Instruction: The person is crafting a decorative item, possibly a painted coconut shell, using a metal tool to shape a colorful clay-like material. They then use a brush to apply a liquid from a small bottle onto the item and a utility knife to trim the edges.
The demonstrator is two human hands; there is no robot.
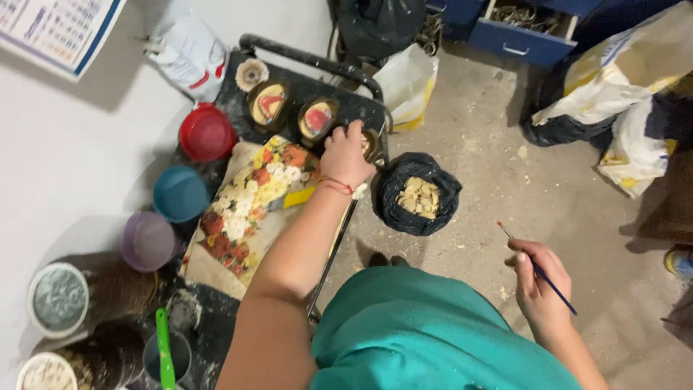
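Note:
My left hand (345, 153) reaches over a dark work table (346, 108) and closes its fingers on a small gold-rimmed oval piece (369, 144) at the table's right edge. A red thread is tied round that wrist. Two more painted oval pieces (268, 105) (317, 118) lie in a row to its left, with a pale round one (252, 72) beyond them. My right hand (538, 285) hangs off to the right over the concrete floor, holding a thin paintbrush (535, 268) with its reddish tip pointing up and left.
A flowered cloth (245, 209) covers the table's middle. Red (206, 133), blue (180, 193) and purple (147, 240) tubs line its left side, with paint-crusted pots (58, 300) and a green stick (165, 350) nearer. A black bag of pale pieces (418, 193) sits on the floor. Sacks and blue drawers stand behind.

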